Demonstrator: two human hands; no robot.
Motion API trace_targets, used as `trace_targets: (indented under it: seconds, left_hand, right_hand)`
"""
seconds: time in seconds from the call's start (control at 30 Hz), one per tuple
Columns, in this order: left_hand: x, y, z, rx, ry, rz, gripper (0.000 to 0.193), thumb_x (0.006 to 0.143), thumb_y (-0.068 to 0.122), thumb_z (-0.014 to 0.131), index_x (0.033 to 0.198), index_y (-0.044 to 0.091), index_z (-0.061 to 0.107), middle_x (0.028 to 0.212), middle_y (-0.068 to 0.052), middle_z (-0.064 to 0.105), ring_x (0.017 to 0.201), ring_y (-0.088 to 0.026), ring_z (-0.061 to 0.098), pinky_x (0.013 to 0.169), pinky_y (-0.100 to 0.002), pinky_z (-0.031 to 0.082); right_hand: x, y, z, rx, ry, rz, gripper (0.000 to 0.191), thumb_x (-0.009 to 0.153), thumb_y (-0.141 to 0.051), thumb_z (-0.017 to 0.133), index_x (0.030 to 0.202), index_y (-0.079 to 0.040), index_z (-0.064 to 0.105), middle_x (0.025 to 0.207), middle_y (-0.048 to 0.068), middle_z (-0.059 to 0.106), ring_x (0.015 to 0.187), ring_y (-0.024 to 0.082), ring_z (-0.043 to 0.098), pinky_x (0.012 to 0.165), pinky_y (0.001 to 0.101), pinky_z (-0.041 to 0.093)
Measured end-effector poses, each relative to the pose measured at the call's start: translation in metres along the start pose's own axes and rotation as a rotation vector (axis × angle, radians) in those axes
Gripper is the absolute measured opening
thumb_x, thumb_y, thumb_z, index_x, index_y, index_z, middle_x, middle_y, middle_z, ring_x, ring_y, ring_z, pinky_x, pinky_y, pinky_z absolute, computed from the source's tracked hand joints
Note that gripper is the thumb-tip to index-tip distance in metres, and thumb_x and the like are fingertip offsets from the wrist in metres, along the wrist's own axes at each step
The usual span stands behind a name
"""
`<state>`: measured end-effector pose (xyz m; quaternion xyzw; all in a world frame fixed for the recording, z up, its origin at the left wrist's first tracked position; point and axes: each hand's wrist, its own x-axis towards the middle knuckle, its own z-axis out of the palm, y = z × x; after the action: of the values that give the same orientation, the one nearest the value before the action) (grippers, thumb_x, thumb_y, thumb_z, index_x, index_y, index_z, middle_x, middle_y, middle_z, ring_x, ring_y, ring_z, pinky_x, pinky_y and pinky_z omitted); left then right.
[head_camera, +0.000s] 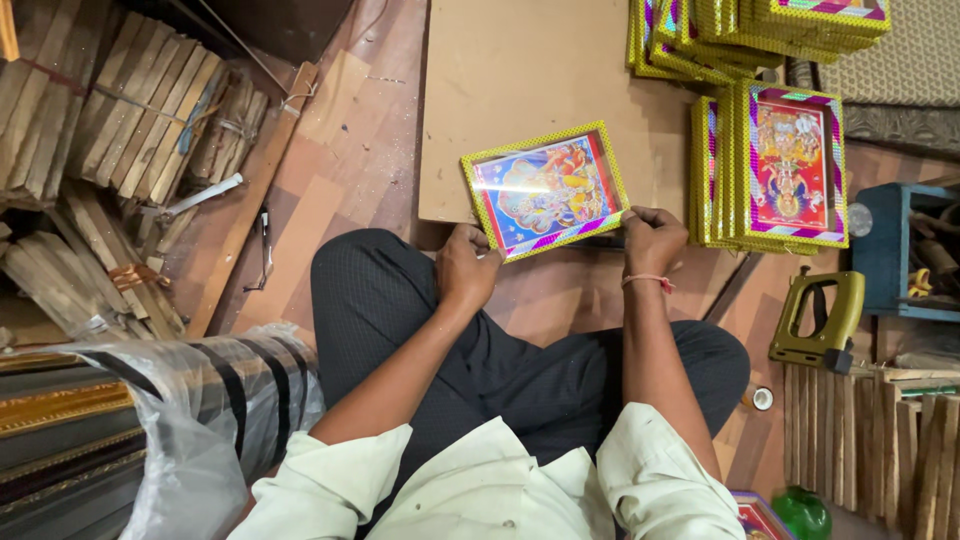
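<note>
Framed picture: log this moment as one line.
left hand: holds framed picture lower edge | right hand: holds its right corner | stack of frames: on floor, right

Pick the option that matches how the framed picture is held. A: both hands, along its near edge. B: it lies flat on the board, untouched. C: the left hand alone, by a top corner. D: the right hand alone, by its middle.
A: the left hand and the right hand each grip the near edge of the framed picture, raised over the brown board.
</note>
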<state>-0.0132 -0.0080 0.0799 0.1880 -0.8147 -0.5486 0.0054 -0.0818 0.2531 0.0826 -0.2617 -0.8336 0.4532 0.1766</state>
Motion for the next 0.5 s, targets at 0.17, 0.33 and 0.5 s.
trace_targets:
  seconds: [0.17, 0.33, 0.5]
  left_hand:
    - [-0.004, 0.004, 0.001, 0.014, 0.019, -0.008, 0.029, 0.073, 0.016, 0.083, 0.092, 0.003, 0.066, 0.085, -0.012, 0.073, 0.081, -0.029, 0.072, 0.075, -0.041, 0.055]
    - [-0.005, 0.008, 0.001, 0.028, 0.001, -0.044, 0.033, 0.075, 0.017, 0.082, 0.098, 0.003, 0.063, 0.083, -0.011, 0.072, 0.081, -0.029, 0.072, 0.074, -0.042, 0.054]
    - [-0.003, -0.001, 0.007, 0.019, 0.03, -0.008, 0.039, 0.073, 0.018, 0.083, 0.102, 0.002, 0.062, 0.077, -0.011, 0.071, 0.077, -0.029, 0.071, 0.074, -0.042, 0.053]
  right_hand:
    - [-0.007, -0.007, 0.002, -0.066, 0.068, 0.002, 0.016, 0.073, -0.014, 0.081, 0.087, -0.006, 0.081, 0.079, 0.007, 0.078, 0.071, 0.017, 0.072, 0.075, 0.0301, 0.055]
    - [-0.023, -0.019, 0.006, -0.391, 0.145, 0.016, 0.03, 0.072, -0.031, 0.091, 0.095, -0.014, 0.082, 0.098, 0.007, 0.075, 0.11, 0.03, 0.059, 0.101, 0.0554, 0.036]
    - [-0.086, -0.04, 0.024, -0.415, 0.111, 0.069, 0.085, 0.056, -0.042, 0.099, 0.127, -0.018, 0.06, 0.138, 0.008, 0.048, 0.132, 0.035, 0.041, 0.105, 0.0564, 0.032]
